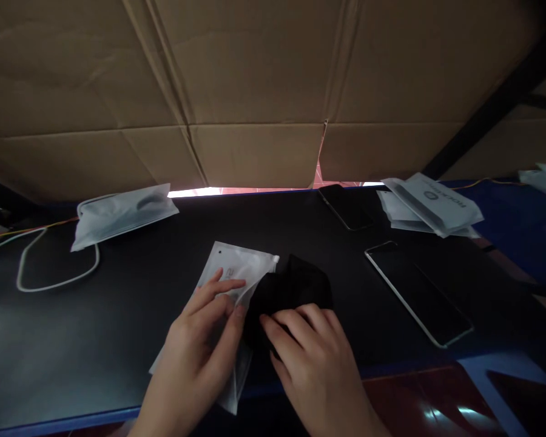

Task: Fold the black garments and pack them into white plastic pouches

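Note:
On the dark mat lies a frosted plastic zip bag, its mouth facing right and a small slider at the top corner. My left hand holds the bag near that mouth, thumb and curled fingers on the film, index finger stretched along it. A bunched black cloth sits right at the opening; whether part of it is inside is hidden. My right hand grips the near side of the cloth with bent fingers, and its fingertips sink into the folds.
A filled frosted bag and a white cable loop lie at left. On the right are a dark phone, a larger light-rimmed phone and stacked printed bags. A cardboard wall rises behind the table.

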Demonstrator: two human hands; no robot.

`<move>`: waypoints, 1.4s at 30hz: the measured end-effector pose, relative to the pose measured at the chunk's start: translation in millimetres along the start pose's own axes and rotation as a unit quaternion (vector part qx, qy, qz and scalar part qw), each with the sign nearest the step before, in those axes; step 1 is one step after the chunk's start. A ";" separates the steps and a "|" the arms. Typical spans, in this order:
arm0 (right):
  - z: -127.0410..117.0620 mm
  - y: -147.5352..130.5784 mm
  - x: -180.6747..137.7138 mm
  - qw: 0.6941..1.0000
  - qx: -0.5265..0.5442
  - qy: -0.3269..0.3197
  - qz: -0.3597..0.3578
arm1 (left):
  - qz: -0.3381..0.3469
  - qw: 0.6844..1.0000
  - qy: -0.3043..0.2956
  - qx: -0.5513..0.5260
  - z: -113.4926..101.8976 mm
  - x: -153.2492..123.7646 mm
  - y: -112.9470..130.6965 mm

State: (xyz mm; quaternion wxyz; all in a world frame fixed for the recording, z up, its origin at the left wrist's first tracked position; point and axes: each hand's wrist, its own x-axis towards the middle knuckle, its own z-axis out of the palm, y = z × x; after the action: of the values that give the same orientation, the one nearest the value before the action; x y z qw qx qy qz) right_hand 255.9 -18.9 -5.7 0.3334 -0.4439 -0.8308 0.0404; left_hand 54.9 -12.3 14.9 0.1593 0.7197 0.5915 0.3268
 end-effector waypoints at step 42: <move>-11.2 4.1 8.5 0.930 0.229 -0.284 -0.043 | 0.140 0.958 -0.245 0.055 -8.6 3.4 -10.5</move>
State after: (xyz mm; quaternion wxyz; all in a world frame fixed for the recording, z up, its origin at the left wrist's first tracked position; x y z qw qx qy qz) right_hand 262.1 -12.6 5.9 0.1775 -0.2895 -0.8771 0.3396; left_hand 41.7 -7.8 15.8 0.2119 0.8609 0.4450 0.1261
